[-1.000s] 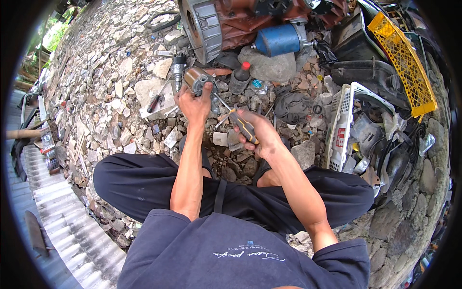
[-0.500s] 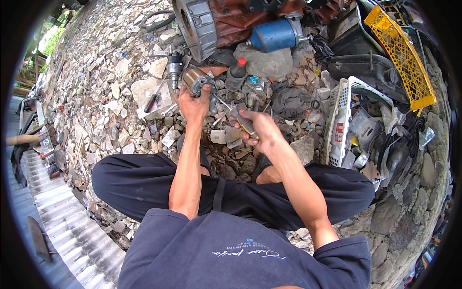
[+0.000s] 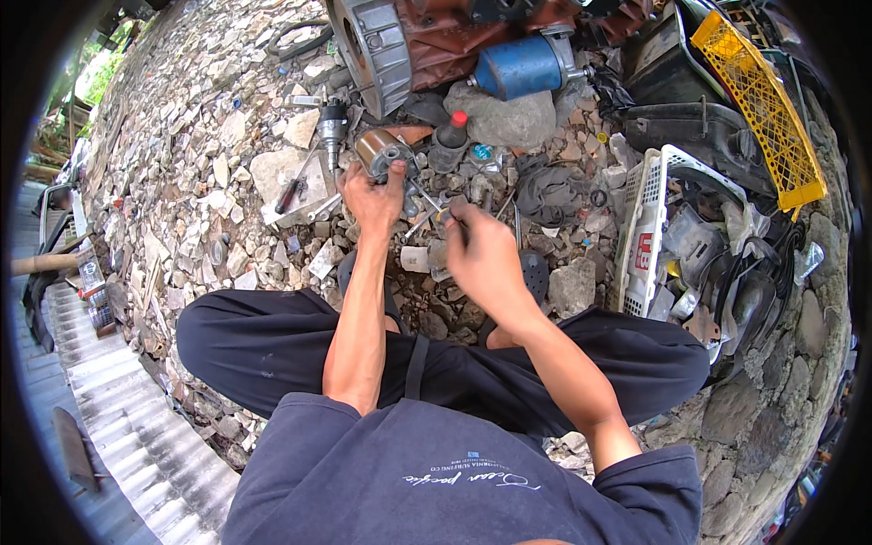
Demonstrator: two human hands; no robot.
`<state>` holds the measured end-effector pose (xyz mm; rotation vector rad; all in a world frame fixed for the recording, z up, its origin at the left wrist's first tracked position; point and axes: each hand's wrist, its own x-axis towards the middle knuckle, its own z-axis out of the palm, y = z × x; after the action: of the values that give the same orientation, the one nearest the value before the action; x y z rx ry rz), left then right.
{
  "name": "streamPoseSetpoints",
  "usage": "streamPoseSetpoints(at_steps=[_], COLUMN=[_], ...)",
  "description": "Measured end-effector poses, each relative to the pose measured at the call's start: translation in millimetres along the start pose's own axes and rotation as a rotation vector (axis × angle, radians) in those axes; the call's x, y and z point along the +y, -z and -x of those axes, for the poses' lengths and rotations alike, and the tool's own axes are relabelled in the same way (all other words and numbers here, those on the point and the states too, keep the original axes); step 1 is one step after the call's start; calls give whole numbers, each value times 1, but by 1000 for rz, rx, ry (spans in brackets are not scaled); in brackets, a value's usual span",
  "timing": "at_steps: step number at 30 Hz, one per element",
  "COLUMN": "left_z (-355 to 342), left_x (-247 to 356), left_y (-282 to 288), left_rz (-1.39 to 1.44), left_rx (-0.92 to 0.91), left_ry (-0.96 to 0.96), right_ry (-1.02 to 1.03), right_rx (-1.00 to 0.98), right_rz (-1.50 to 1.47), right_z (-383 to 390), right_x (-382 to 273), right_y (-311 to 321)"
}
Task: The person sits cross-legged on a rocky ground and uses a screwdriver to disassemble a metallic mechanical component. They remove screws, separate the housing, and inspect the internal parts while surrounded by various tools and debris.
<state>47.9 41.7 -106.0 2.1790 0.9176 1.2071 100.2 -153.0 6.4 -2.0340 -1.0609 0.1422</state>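
My left hand [image 3: 371, 202] is wrapped around a brownish metal cylinder [image 3: 376, 145] with a silvery end, which looks like a motor housing. From the right, a thin screwdriver shaft [image 3: 427, 196] reaches the cylinder's near end. Its handle is hidden inside my right hand [image 3: 489, 259], which is closed around it. Whether the tip sits on a screw is too small to tell. Left of the cylinder, a dark and silver metal part with a shaft [image 3: 332, 127] lies on the stones. Another screwdriver [image 3: 289, 194] rests on a flat stone by my left hand.
A brownish-red engine block [image 3: 445, 45] with a blue cylindrical filter [image 3: 518, 69] stands ahead. Near it is a dark bottle with a red cap [image 3: 452, 134]. To the right are a white crate of parts [image 3: 643, 236] and a yellow plastic grate [image 3: 758, 109]. Loose stones cover the ground.
My right hand has turned over and covers the screwdriver's yellow and grey handle, which showed before. My left hand keeps the cylinder in nearly the same place.
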Motion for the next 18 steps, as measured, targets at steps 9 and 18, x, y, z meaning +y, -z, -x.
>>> streamPoseSetpoints(at_steps=[9, 18], left_z=[-14, -13], left_x=[13, 2], left_y=[11, 7], left_rz=[159, 5], left_rx=[-54, 53], left_ry=[221, 12], right_ry=[-700, -17], right_rx=[-341, -141], right_rz=[-660, 205], right_z=[-16, 0], right_x=[-1, -21], right_y=[23, 13])
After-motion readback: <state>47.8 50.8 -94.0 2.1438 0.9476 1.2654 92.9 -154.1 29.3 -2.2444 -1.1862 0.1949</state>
